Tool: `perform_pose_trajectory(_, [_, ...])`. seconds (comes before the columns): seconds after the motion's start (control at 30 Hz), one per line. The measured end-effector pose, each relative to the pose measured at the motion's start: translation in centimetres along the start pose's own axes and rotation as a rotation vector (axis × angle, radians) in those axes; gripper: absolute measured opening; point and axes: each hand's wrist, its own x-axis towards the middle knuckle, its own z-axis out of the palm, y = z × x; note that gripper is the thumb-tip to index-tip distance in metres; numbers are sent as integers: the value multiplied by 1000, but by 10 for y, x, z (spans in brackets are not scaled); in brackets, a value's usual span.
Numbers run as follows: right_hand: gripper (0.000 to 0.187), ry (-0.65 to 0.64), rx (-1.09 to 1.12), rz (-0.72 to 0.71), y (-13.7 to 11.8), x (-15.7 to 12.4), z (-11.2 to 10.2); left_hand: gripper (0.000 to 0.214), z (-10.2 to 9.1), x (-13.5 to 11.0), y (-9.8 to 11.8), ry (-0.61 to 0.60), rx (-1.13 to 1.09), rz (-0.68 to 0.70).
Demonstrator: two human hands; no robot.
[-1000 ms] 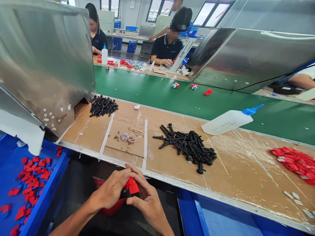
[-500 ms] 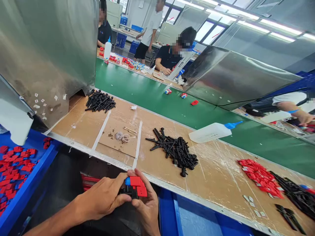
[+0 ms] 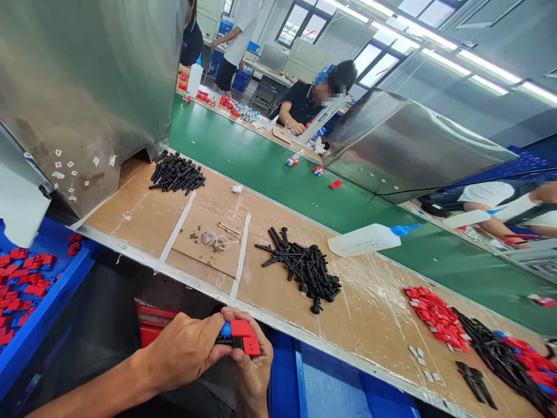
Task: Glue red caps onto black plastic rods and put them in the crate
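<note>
Both my hands grip one small red plastic part [image 3: 244,337] with a blue end and black underside, below the near edge of the workbench [image 3: 374,313]. My left hand [image 3: 185,351] pinches it from the left. From underneath and the right, my right hand [image 3: 252,366] cradles it with fingers curled. A heap of black plastic pins [image 3: 304,268] lies on the bench just beyond.
A white glue bottle [image 3: 368,239] with a blue nozzle lies by the green conveyor belt [image 3: 270,168]. More black pins [image 3: 176,174] sit far left, red parts [image 3: 435,318] at right, and a blue bin of red parts [image 3: 21,284] at left. Other people work across the belt.
The view has swung right, bringing the right end of the bench into sight. The red part has turned in my hands, its blue end now showing.
</note>
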Motion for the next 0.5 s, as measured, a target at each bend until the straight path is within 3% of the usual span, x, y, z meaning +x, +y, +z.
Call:
perform_pose_trajectory(0.1, [47, 23, -70, 55, 4, 2, 0, 26, 4, -3, -4, 7, -306, -207])
perform_pose_trajectory(0.2, [41, 41, -167, 98, 4, 7, 3, 39, 12, -2, -7, -38, -889, -446])
perform_pose_trajectory(0.27, [37, 44, -203, 115, 2, 10, 6, 45, 18, -1, -9, -59, -1158, -536])
perform_pose_trajectory(0.33, [37, 31, -174, 132, 2, 11, 10, 46, 22, 0, -11, -41, -1211, -569])
perform_pose_trajectory(0.5, [48, 30, -75, 132, 6, 6, 13, 51, 26, -5, -14, -18, -947, -587])
